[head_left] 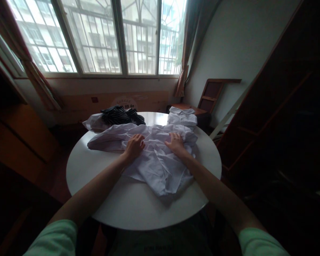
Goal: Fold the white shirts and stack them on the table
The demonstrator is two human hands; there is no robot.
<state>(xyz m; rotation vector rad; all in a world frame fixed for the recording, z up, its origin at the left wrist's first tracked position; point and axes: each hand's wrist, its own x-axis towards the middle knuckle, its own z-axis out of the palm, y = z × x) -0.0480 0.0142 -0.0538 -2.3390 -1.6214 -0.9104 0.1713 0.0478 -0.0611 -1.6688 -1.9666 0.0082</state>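
A white shirt [160, 160] lies spread and wrinkled across the middle of the round table, one part of it hanging toward the near side in a point. My left hand [134, 145] rests on its left half, fingers loosely curved and thumb apart. On the right half, my right hand [175, 143] lies with its fingers stretched forward over the cloth. Both hands touch the shirt from above, and neither visibly grips it. What lies under the fingertips is hidden.
The white round table [112, 206] carries a dark striped garment [120, 115] at the back left and a folded white stack of cloth [181, 116] at the back right. Beyond stand a wooden chair [212, 94] and a barred window [101, 39] with curtains [37, 76].
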